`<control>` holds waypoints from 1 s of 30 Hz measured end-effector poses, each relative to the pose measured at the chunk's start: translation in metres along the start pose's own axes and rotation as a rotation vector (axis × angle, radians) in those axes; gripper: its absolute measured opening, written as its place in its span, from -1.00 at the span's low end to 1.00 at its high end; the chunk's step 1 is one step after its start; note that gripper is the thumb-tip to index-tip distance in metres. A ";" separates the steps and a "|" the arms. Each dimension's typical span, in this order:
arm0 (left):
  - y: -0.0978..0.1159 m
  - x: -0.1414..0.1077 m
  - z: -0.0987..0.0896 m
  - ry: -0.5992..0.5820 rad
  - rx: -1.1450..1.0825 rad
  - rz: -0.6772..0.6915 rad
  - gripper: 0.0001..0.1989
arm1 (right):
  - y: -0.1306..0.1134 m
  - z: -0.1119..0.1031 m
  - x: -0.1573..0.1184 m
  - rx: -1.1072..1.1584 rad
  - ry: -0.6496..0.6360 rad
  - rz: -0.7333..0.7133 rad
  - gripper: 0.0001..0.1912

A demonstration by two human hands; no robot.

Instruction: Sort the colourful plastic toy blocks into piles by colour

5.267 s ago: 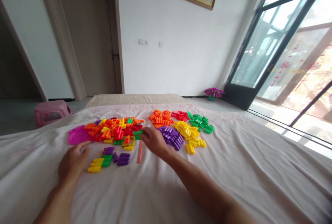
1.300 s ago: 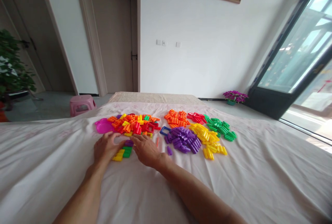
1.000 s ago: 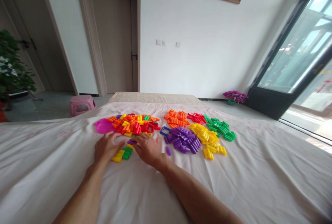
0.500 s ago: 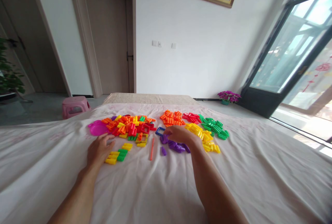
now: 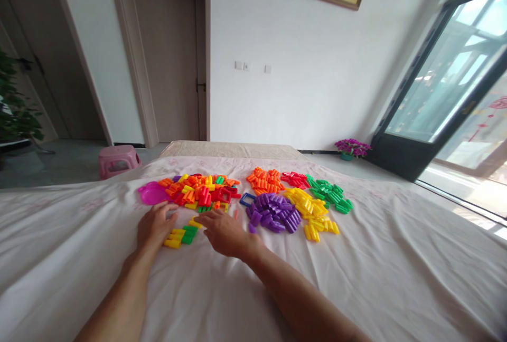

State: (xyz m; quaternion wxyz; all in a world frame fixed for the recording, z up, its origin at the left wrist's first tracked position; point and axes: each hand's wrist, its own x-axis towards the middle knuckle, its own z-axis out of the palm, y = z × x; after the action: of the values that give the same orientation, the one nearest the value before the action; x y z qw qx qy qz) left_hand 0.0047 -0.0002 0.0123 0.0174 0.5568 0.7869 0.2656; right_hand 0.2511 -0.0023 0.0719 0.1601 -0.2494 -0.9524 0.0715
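Note:
My left hand (image 5: pixel 156 226) hovers at or on the cloth with thumb and fingers apart and nothing seen in it. Just right of it lie yellow toy blocks (image 5: pixel 172 243) and green toy blocks (image 5: pixel 190 234), small tube-like plastic pieces. My right hand (image 5: pixel 224 232) reaches leftward, fingers stretched out, its tips at a yellow block (image 5: pixel 194 222); whether they touch it I cannot tell. Behind both hands is a mixed heap of orange, red, yellow and green blocks (image 5: pixel 197 188). A red stick (image 5: pixel 236 214) is mostly hidden behind my right hand.
Blocks sorted by colour lie to the right: purple (image 5: pixel 273 212), yellow (image 5: pixel 307 203), orange (image 5: pixel 264 180), red (image 5: pixel 295 179) and green (image 5: pixel 327 193). A blue square frame (image 5: pixel 247 199) and a magenta plate (image 5: pixel 152 194) lie nearby. A wrinkled pale cloth (image 5: pixel 356 278) covers the surface.
My right hand has moved left from above the purple pile to the yellow block near my left hand, uncovering the purple blocks. My left hand has hardly moved.

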 end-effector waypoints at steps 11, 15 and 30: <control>0.001 -0.001 -0.003 -0.002 -0.010 0.009 -0.59 | -0.009 0.029 0.008 -0.084 0.025 0.169 -0.77; -0.001 0.001 -0.003 -0.049 -0.031 -0.025 -0.57 | -0.009 0.005 0.001 -0.033 0.037 0.217 -0.70; -0.011 0.008 0.003 -0.057 -0.136 -0.013 -0.58 | 0.131 -0.133 -0.111 -0.159 0.296 0.996 -0.49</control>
State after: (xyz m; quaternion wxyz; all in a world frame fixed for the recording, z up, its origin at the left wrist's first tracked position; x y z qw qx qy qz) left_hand -0.0070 0.0051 0.0069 0.0792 0.5565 0.7697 0.3027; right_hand 0.4474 0.0636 0.1386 0.2200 -0.6907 -0.6882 0.0304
